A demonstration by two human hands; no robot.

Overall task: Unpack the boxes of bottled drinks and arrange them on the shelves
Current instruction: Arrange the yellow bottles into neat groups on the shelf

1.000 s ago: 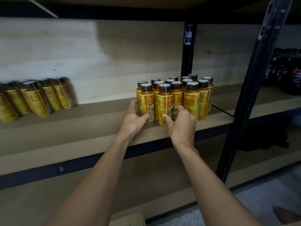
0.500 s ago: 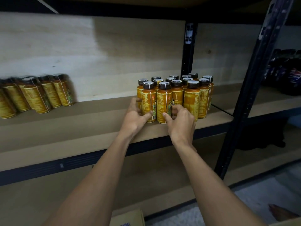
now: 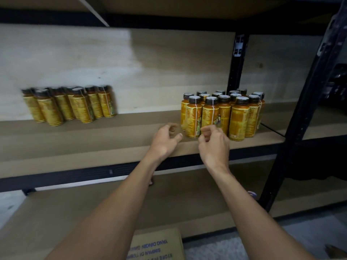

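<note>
A cluster of several orange-labelled bottles with dark caps [image 3: 222,114] stands upright on the middle shelf board [image 3: 93,139], near its right end. My left hand [image 3: 165,140] hovers just left of the front bottles, fingers loosely curled, holding nothing. My right hand [image 3: 213,142] is in front of the front row, fingers loosely curled, apart from the bottles and holding nothing. A second group of the same bottles [image 3: 69,105] stands at the back left of the same shelf.
A black upright post [image 3: 237,59] rises behind the cluster and a thicker one [image 3: 304,113] stands at the right. Dark bottles [image 3: 336,85] fill the neighbouring shelf. A cardboard box [image 3: 157,244] lies on the floor below. A lower shelf board [image 3: 75,212] runs beneath.
Both hands have let go of the two front bottles and drawn back toward me. The bottles stay standing on the shelf. My view has shifted left.
</note>
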